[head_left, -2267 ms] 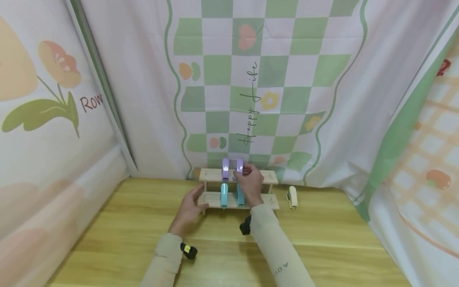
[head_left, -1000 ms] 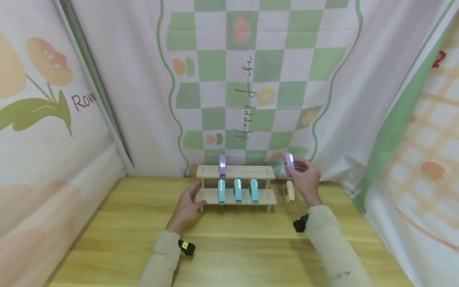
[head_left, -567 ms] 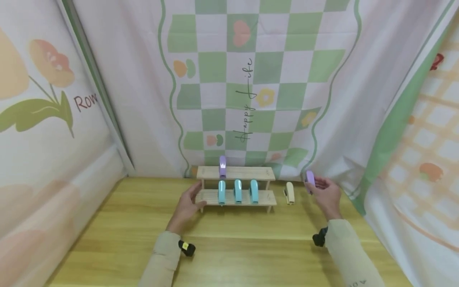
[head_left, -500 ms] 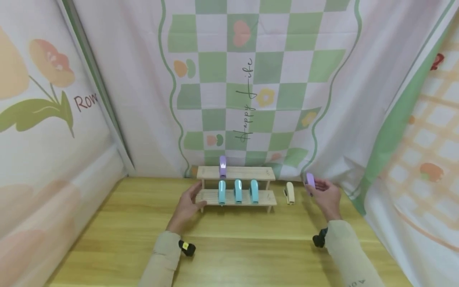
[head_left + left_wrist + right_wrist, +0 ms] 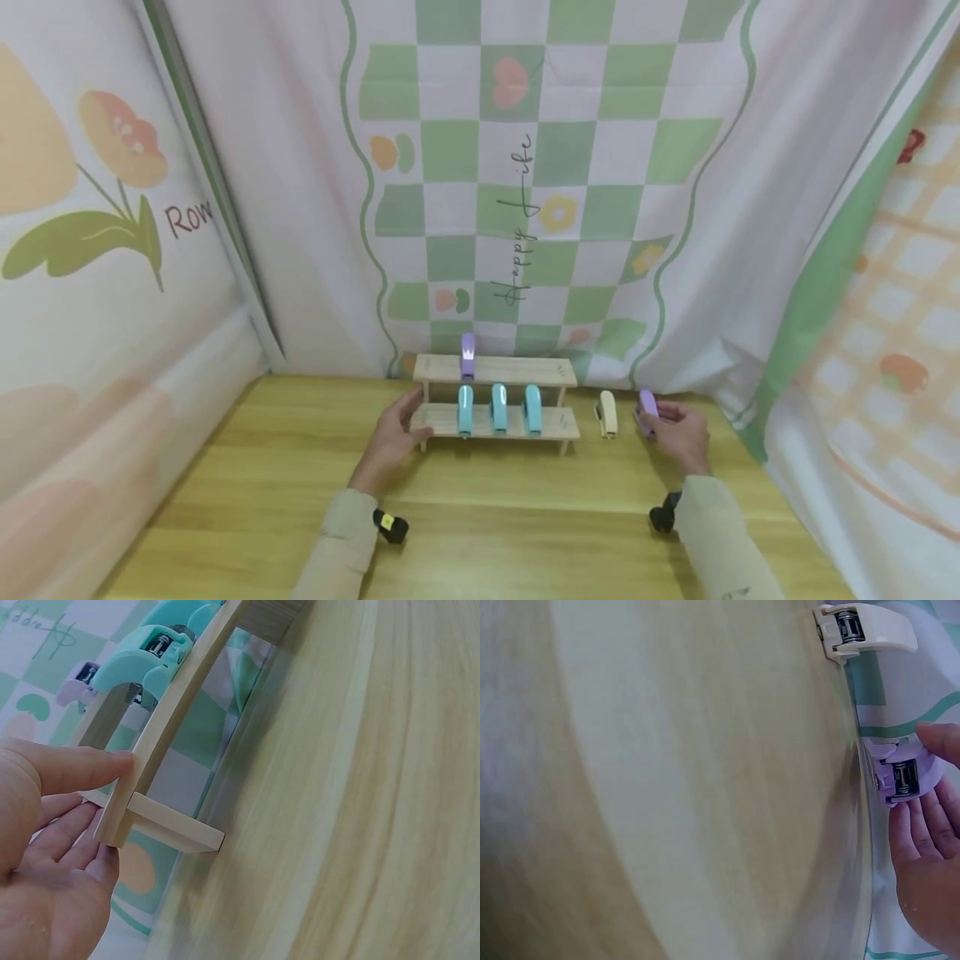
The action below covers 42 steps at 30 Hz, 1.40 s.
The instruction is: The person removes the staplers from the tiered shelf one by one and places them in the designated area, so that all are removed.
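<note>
My right hand [image 5: 684,433] pinches a purple stapler [image 5: 647,412] between thumb and fingers, at table level on the far right. The right wrist view shows the purple stapler [image 5: 900,776] upright, its base at the table surface. A cream stapler [image 5: 607,414] stands just left of it. My left hand [image 5: 392,440] holds the left end of a two-tier wooden rack [image 5: 555,422], thumb on the lower board's front edge. On that lower tier stand three teal staplers [image 5: 498,408] in a row. Another purple stapler [image 5: 468,357] stands on the upper tier, left of middle.
The wooden table [image 5: 480,550] carries the rack near its back edge. Behind it hangs a green-and-white checked curtain [image 5: 510,183]. Patterned cloth [image 5: 112,333] closes the left side, and more cloth [image 5: 885,333] hangs at the right.
The right hand has taken a purple stapler from the upper tier, carried it right past the cream stapler and lowered it to the table. The left hand keeps its place at the rack.
</note>
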{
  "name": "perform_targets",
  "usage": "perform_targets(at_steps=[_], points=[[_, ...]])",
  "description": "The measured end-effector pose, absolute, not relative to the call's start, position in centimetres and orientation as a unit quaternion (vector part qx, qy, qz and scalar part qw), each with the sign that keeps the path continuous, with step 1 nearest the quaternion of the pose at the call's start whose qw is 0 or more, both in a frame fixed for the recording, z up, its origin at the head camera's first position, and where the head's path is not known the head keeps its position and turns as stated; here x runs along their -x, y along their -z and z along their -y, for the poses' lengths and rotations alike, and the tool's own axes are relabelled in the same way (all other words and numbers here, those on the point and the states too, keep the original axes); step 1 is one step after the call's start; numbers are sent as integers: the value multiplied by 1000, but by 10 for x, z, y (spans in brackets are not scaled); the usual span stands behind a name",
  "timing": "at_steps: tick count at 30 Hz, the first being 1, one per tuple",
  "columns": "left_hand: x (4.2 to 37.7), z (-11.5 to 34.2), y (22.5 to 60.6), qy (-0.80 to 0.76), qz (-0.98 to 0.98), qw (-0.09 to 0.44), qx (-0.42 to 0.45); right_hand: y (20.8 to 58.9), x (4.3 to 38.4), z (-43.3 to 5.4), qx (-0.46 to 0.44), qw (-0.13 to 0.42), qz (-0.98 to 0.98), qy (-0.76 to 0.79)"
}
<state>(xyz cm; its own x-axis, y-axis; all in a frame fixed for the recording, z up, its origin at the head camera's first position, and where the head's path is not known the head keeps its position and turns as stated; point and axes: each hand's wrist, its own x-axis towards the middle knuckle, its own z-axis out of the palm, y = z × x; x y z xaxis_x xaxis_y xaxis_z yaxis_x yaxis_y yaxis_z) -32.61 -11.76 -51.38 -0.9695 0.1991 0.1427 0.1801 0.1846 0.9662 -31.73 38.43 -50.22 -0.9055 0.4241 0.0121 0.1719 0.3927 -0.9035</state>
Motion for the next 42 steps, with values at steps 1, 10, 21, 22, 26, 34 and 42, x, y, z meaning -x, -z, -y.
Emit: perform_targets(at_steps=[1, 10, 21, 22, 26, 34, 42], points=[[326, 118, 514, -627, -770, 8, -122, 505, 317, -384, 183, 122, 827, -518], [326, 121, 519, -619, -776, 7, -124, 517, 313, -384, 180, 122, 836, -504], [325, 126, 516, -611, -783, 4, -119, 484, 321, -371, 106, 166, 858, -474], [326, 126, 516, -610, -783, 3, -119, 479, 323, -367, 93, 171, 858, -475], [328, 126, 515, -611, -783, 5, -116, 460, 332, -341, 52, 178, 851, -492], [329, 123, 514, -612, -781, 2, -124, 436, 342, -271, 14, 130, 838, -530], [328, 119, 514, -610, -780, -4, -137, 429, 358, -195, -32, 111, 816, -566]])
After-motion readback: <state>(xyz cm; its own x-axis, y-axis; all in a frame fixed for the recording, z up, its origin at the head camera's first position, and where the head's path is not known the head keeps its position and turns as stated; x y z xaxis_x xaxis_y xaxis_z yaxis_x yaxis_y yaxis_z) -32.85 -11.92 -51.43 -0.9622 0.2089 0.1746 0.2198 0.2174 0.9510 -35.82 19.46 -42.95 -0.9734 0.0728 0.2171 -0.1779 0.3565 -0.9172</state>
